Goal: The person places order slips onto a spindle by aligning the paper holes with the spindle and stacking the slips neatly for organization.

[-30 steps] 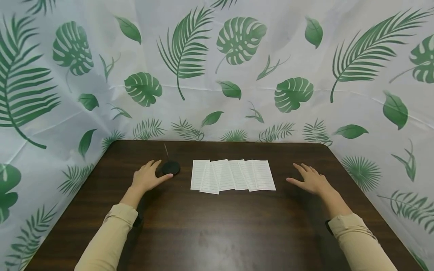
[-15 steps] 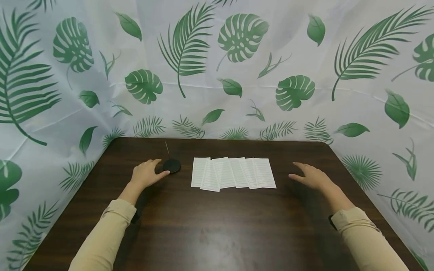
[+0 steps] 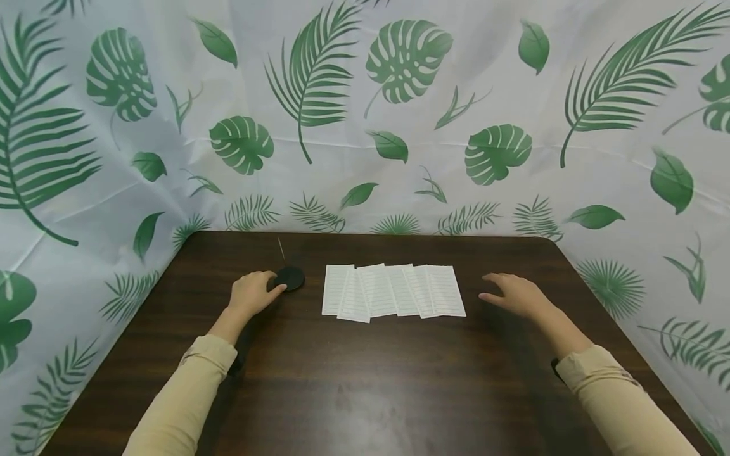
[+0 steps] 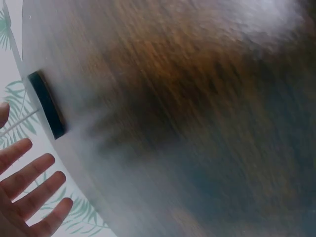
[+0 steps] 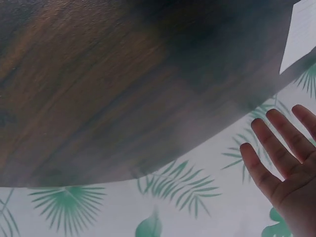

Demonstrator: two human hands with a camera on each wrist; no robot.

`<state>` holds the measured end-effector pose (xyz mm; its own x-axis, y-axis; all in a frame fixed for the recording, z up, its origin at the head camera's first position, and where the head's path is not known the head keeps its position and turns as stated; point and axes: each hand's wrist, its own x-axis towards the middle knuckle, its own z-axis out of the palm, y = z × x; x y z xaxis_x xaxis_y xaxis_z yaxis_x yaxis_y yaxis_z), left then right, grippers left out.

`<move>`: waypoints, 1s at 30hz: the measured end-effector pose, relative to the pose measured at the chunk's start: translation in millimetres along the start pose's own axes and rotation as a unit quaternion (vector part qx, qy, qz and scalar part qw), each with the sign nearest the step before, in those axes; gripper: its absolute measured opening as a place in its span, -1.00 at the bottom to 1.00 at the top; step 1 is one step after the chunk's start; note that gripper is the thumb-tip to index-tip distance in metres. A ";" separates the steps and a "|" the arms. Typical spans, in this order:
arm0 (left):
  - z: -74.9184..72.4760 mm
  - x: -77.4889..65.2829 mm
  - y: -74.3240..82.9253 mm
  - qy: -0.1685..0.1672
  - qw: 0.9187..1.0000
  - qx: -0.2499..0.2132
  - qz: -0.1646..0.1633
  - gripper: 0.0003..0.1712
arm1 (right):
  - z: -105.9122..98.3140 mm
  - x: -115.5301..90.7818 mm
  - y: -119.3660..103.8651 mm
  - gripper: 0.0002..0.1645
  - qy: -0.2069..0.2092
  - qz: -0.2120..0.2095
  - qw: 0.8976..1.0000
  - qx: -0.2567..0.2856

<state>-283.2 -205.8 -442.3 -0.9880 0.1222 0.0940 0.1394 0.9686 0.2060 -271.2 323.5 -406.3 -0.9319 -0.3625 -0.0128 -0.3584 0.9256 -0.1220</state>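
A black paper spike (image 3: 289, 278) with a round base and a thin upright rod stands at the back left of the table. My left hand (image 3: 251, 294) hovers close to its left side, thumb and fingertips overlapping the base's edge in the head view. From the left wrist, that hand (image 4: 39, 194) shows spread, relaxed fingers, with the spike's base (image 4: 46, 104) beyond them. Several lined paper slips (image 3: 376, 291) lie in an overlapping row at the centre back. To their right, my right hand (image 3: 516, 294) is held over the table, fingers loosely extended, holding nothing.
The dark wooden table (image 3: 365, 380) ends at a white curtain (image 3: 342, 177) printed with green leaves, which also runs along both sides. In the right wrist view, a corner of one slip (image 5: 299, 34) shows near the table's edge.
My left hand has shifted slightly right, closer to the paper spike. My right hand has drifted a little left, toward the slips. The slips and the spike stay in place.
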 end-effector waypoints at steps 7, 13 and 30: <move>1.6 3.2 3.9 -0.011 1.000 -0.006 -0.015 -0.41 | -3.3 5.7 -14.0 -0.40 0.009 -0.022 1.000 -0.009; 4.3 6.5 7.1 -0.004 1.000 -0.004 -0.029 -0.41 | -1.3 13.7 -31.5 -0.42 0.013 -0.040 0.999 -0.014; 16.1 17.7 7.5 -0.038 0.997 -0.057 -0.031 -0.24 | 3.4 45.5 -88.2 -0.40 0.010 -0.130 0.991 -0.033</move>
<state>-300.6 -192.9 -454.8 -0.9965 0.0834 0.0038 0.0802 0.9443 0.3190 -281.8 225.0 -399.5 -0.8088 -0.5873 0.0299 -0.5881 0.8071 -0.0525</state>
